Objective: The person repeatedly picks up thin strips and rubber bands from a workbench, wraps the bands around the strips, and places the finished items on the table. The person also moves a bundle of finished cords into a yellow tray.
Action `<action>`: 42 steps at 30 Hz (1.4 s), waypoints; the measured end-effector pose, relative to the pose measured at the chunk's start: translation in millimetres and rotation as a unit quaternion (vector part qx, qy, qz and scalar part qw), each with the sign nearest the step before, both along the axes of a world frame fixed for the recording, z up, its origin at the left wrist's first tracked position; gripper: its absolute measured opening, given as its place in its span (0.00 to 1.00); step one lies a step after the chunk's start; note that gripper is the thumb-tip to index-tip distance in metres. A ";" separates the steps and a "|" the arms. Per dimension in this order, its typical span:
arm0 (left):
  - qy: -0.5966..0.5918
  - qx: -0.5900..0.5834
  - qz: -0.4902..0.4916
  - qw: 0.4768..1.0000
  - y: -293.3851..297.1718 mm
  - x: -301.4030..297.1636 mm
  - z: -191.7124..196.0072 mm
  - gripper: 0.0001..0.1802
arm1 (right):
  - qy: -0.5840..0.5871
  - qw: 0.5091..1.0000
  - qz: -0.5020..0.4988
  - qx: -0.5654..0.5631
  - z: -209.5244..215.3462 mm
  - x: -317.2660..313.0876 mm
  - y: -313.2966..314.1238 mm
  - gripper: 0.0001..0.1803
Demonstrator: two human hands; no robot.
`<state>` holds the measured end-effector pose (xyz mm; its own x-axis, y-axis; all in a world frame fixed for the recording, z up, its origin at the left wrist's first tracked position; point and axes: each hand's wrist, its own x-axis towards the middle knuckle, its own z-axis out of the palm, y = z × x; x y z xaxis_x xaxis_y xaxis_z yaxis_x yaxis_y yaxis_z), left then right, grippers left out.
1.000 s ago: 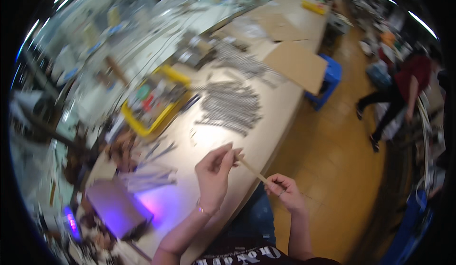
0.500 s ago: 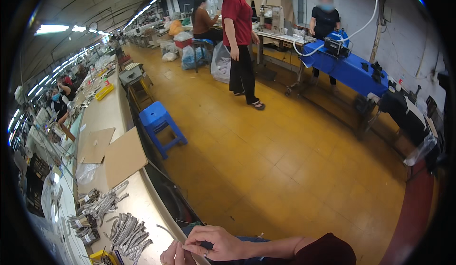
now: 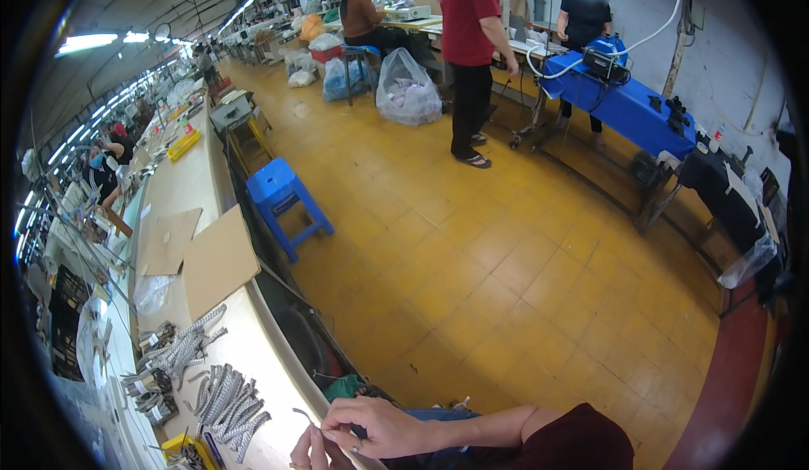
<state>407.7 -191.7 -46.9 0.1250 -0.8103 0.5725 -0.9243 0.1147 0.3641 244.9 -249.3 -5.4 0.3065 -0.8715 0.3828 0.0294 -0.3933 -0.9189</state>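
At the table's near edge my left hand (image 3: 315,451) and my right hand (image 3: 375,428) meet, fingers pinched close together. A thin dark grey strip (image 3: 303,413) curls up from between the fingertips of both hands; the rest of it is hidden by the fingers. To their left lies a loose pile of grey woven straps (image 3: 226,403) on the pale tabletop (image 3: 270,360). More straps (image 3: 192,348) lie just beyond, next to tied bundles (image 3: 154,394) of similar pieces. A yellow container (image 3: 187,446) with small pieces in it sits at the bottom left, beside a dark pen-like tool (image 3: 216,451).
Cardboard sheets (image 3: 221,259) and a clear plastic bag (image 3: 153,291) lie farther along the table. A blue stool (image 3: 288,205) stands beside it on the yellow floor. Across the aisle are a blue-covered table (image 3: 628,108), a large clear bag (image 3: 407,91) and several people.
A person in a red top has stepped to the right across the aisle. My hands stay together at the strip, whose end now curls over more. The view has shifted slightly.
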 end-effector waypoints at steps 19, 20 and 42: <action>0.289 -0.010 -0.108 0.951 -6.9 -14.5 -0.7 0.16 | 0.095 0.995 0.014 0.014 -1.1 1.0 -5.3 0.08; 0.392 0.000 -0.149 0.908 -12.7 -19.0 4.5 0.16 | 0.086 0.996 0.001 -0.001 0.4 0.5 -6.9 0.08; 0.541 -0.075 0.105 0.831 94.5 45.3 33.0 0.14 | 0.105 0.949 0.296 -0.003 3.0 123.8 25.5 0.03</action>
